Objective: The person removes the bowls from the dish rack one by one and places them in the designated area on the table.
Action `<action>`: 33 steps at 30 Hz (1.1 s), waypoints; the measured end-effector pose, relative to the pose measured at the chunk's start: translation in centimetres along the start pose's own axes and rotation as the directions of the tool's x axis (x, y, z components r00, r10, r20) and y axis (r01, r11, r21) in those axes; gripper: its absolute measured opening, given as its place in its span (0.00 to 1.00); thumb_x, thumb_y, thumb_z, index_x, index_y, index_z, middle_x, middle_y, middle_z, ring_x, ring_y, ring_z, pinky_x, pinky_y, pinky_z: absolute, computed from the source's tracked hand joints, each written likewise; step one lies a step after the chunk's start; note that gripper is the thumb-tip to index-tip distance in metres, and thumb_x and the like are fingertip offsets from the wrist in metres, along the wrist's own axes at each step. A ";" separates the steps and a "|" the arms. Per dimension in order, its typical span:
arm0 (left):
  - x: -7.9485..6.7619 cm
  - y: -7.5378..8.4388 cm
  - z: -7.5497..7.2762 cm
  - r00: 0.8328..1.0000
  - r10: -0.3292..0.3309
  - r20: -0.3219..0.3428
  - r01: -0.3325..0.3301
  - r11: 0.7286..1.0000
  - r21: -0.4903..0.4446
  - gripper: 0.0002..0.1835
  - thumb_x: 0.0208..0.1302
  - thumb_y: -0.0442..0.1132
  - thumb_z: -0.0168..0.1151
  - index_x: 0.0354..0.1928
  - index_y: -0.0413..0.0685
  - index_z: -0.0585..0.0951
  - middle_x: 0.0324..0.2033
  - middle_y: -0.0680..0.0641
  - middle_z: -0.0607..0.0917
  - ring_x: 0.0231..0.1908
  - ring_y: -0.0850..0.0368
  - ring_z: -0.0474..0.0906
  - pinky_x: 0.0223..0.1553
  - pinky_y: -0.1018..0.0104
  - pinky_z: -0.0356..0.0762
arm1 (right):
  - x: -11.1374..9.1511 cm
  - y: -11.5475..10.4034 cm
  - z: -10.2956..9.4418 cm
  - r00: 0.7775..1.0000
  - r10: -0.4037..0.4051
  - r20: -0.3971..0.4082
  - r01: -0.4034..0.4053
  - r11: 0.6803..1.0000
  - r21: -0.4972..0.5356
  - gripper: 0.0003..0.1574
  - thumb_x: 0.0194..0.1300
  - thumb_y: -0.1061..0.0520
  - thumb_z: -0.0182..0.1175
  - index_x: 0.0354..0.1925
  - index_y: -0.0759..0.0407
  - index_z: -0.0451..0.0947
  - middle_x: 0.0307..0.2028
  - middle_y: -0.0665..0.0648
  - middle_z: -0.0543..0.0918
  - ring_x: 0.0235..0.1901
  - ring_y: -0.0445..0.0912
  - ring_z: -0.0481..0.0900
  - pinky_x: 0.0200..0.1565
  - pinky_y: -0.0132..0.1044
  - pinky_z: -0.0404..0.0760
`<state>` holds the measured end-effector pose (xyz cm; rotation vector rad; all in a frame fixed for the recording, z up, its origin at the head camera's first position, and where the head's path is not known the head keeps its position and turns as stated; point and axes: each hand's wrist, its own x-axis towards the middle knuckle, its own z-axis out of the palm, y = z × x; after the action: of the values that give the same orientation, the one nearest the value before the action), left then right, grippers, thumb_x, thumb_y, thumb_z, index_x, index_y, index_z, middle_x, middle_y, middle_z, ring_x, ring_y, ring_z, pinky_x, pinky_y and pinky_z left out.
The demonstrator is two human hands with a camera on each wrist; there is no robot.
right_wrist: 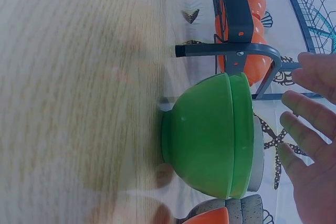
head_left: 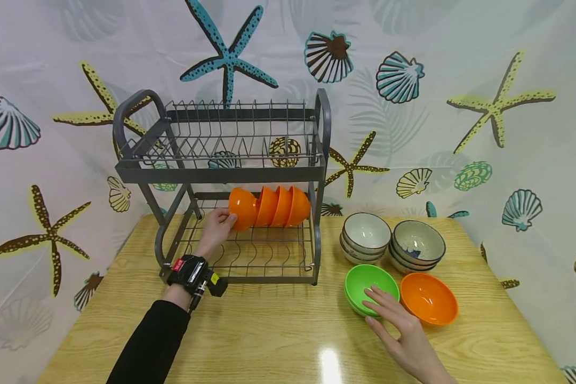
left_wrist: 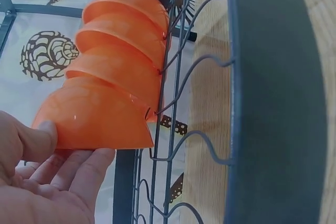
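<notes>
On the lower tier of the dark grey dish rack (head_left: pixel 223 175), several orange bowls stand on edge in a row. My left hand (head_left: pixel 217 230) pinches the rim of the leftmost orange bowl (head_left: pixel 244 209), thumb on one side and fingers on the other, as the left wrist view shows. That bowl (left_wrist: pixel 94 119) leans close to its neighbour among the wires. Over a stack of green bowls (head_left: pixel 365 277), my right hand (head_left: pixel 403 333) hovers with fingers spread and nothing held. In the right wrist view, the fingers are beside the rim of the green bowls (right_wrist: pixel 205 135).
Right of the green stack sits an orange bowl (head_left: pixel 429 298). Behind are two stacks of ceramic bowls, one whitish (head_left: pixel 366 234) and one greyish (head_left: pixel 418 245). The rack's upper tier (head_left: pixel 240 133) overhangs the left hand's area. A patterned cloth (head_left: pixel 413 133) hangs behind the wooden table (head_left: pixel 269 330).
</notes>
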<state>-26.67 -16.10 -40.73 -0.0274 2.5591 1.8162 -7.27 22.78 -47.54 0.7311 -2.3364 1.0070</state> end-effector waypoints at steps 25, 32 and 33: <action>-4.2 0.8 -0.5 0.990 0.103 -0.094 -0.099 0.994 0.047 0.15 0.77 0.35 0.52 0.57 0.30 0.73 0.59 0.30 0.78 0.58 0.37 0.79 0.54 0.57 0.82 | 0.4 0.0 -0.4 1.000 -0.018 -0.001 0.018 1.000 -0.011 0.26 0.51 0.74 0.70 0.51 0.65 0.84 0.60 0.64 0.82 0.72 0.34 0.66 0.74 0.20 0.58; -5.8 1.4 -0.5 0.978 0.190 -0.081 -0.186 0.981 0.057 0.12 0.75 0.31 0.53 0.54 0.29 0.75 0.59 0.30 0.78 0.64 0.35 0.76 0.64 0.42 0.77 | 1.0 -0.2 -0.6 1.000 -0.022 -0.003 0.022 1.000 -0.005 0.27 0.51 0.74 0.70 0.52 0.65 0.84 0.62 0.62 0.82 0.73 0.34 0.65 0.74 0.21 0.57; -6.1 1.4 -0.5 0.975 0.205 -0.081 -0.200 0.977 0.069 0.12 0.75 0.31 0.54 0.53 0.29 0.75 0.58 0.29 0.79 0.63 0.34 0.77 0.64 0.42 0.77 | 1.1 -0.2 -0.6 1.000 -0.020 0.000 0.020 1.000 -0.002 0.27 0.52 0.74 0.70 0.52 0.65 0.84 0.62 0.62 0.82 0.73 0.34 0.65 0.74 0.21 0.57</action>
<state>-20.63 -16.03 -39.13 0.1636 2.7688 1.8381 -7.77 22.83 -46.39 0.7523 -2.3254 0.9957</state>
